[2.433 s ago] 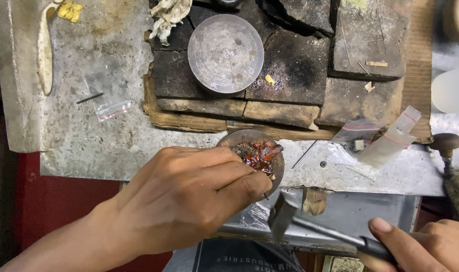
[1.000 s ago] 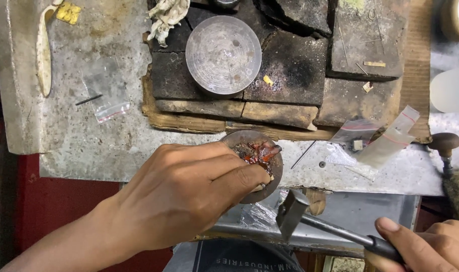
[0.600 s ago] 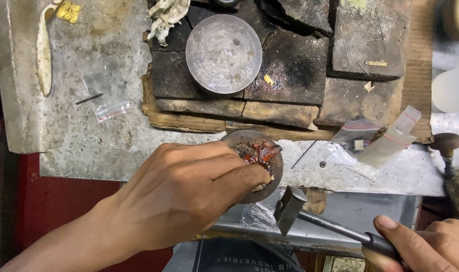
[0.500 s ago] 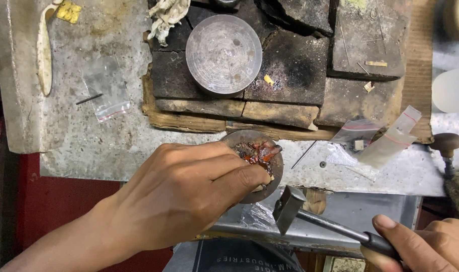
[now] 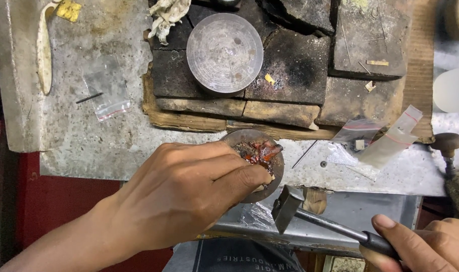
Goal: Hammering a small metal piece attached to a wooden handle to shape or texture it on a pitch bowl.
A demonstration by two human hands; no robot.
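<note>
Small metalworking or jewellery workshop, judged by the bench. A pitted, stained worktop [image 5: 78, 136] is seen, with scorched blocks [image 5: 290, 70] laid on a rough wooden board [image 5: 189, 118]. 1 round steel block [image 5: 224, 50] is set on them. A small hammer [image 5: 290, 209] is held at the bench edge. Small zip bags [image 5: 106, 85] and bits of wire [image 5: 304, 153] are scattered about.

Right hand [image 5: 426, 244] cut by the bottom edge; round holder's [image 5: 259, 163] near side behind left hand's fingers [image 5: 234, 176].
</note>
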